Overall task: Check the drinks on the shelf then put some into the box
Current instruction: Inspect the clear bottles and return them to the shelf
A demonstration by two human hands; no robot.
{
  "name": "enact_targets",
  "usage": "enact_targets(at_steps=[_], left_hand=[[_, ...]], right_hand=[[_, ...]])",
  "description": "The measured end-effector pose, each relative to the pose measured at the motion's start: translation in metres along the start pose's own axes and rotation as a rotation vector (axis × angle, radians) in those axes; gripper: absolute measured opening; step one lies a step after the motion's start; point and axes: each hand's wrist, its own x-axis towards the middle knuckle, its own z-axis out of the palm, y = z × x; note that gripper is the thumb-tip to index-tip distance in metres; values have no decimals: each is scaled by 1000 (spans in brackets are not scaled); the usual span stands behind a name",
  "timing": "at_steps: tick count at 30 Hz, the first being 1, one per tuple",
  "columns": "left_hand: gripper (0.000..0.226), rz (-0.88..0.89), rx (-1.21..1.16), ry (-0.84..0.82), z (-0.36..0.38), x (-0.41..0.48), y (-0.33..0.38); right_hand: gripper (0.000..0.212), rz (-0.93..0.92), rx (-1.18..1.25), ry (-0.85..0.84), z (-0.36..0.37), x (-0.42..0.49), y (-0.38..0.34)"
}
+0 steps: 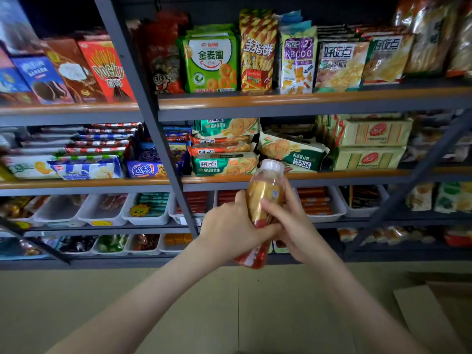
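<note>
Both hands are closed on one drink: the left hand (229, 227) wraps the lower body of the bottle (264, 198) from its 9 o'clock side, and the right hand (293, 223) curls round it from 3 o'clock. The bottle is held near the middle of the view, in the air in front of the shelves (306, 99), tilted with its white cap (272, 166) toward 12 o'clock.

This looks like the checking step: the drink is off the shelf and being looked over, and nothing shows it in the box yet. The cardboard box (434, 318) lies on the floor (178, 297) at about 4 o'clock, only partly in view, so I cannot tell what it holds. Placing this bottle, and any more, is left.

Behind the hands, at 12 o'clock, stand shelf lips, white trays (102, 213) and a slanted grey post (163, 149), all close to the knuckles. Toward 4 o'clock the way down to the box looks open over bare floor.
</note>
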Motion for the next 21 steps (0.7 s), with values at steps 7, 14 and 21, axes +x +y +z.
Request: enact_targets(at_steps=[7,14,21], left_hand=[[87,96,-374,-112,1,16,-7],[62,29,-984,-233,-9,35,-9],[67,192,-1170,-174,-43,68,-17]], right_hand=[[91,-57,89,61,-23,11,-10],[99,-147,-24,-126,-43,19,-26],[117,-337,-351,-241,-17,51,-91]])
